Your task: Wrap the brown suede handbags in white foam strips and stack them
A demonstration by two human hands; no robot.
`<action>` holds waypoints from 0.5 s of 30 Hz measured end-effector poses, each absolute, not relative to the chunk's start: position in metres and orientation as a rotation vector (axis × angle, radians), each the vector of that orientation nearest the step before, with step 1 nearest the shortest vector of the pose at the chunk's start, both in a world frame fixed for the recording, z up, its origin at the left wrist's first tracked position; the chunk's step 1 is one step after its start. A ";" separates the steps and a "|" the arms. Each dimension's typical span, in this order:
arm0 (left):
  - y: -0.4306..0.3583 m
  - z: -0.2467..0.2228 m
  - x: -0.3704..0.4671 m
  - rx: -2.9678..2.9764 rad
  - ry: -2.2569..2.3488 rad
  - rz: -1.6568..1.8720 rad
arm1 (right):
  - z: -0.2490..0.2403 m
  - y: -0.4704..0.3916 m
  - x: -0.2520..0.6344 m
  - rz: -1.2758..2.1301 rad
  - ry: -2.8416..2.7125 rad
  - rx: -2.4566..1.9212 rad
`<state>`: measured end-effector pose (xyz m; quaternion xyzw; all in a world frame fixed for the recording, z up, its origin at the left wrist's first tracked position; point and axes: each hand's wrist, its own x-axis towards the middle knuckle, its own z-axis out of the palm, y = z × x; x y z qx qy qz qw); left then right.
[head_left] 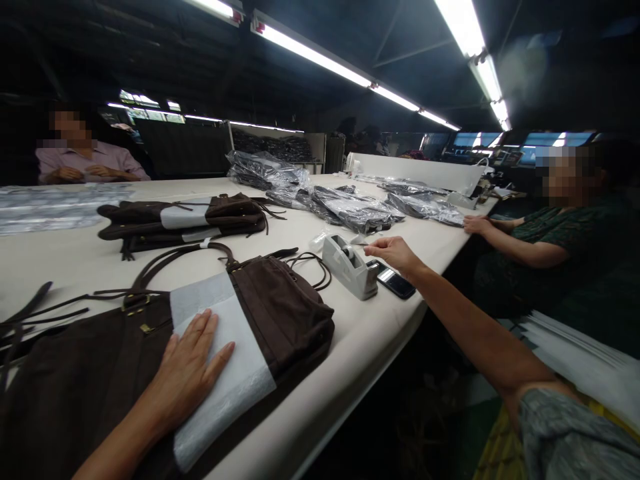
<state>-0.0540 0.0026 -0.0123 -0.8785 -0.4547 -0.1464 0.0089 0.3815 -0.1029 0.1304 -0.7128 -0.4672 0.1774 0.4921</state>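
Bench (pixel 360 320), pale-covered; its near edge slants away to the right, the floor beyond largely lost in shadow. Bare strip along that edge, past the dispenser to the co-worker (pixel 555 247) at right; another bare patch at left, between bag and stack.

Bag (pixel 135 353), dark brown, laid flat along the near edge; left end cut off by the view, handles toward the bench's middle.

Stack (pixel 227 217) of folded brown bags, banded in white, beyond the bag, well in from the near edge.

Plastic-wrapped pile (pixel 345 207), mid-bench toward the far side; glare hides the contents' detail.

Second co-worker (pixel 95 157), behind the far edge at left; whatever the fingers hold is hard to make out.

Wrap (pixel 230 380), white, across the bag's middle; underside hidden.

Left hand (pixel 193 353), palm down, fingers extended, thumb spread, flat on the wrap.

Right hand (pixel 395 253), beside the dispenser, thumb and forefinger tips pressed together; any tape between them too small to tell.

Dispenser (pixel 353 270), grey, near the near edge, right of the bag, apart from it.

Phone (pixel 396 280), dark, just right of the dispenser, below the right hand, partly covered.
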 end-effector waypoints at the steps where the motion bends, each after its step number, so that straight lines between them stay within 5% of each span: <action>1: 0.003 -0.013 -0.054 -2.744 -1.415 -0.462 | 0.134 -0.109 0.379 0.384 -1.172 -1.719; 9: 0.004 -0.014 -0.055 -2.738 -1.413 -0.447 | 0.100 -0.150 0.382 0.555 -1.152 -1.816; 15: 0.005 -0.014 -0.057 -2.750 -1.401 -0.441 | 0.058 -0.155 0.388 0.295 -1.128 -2.121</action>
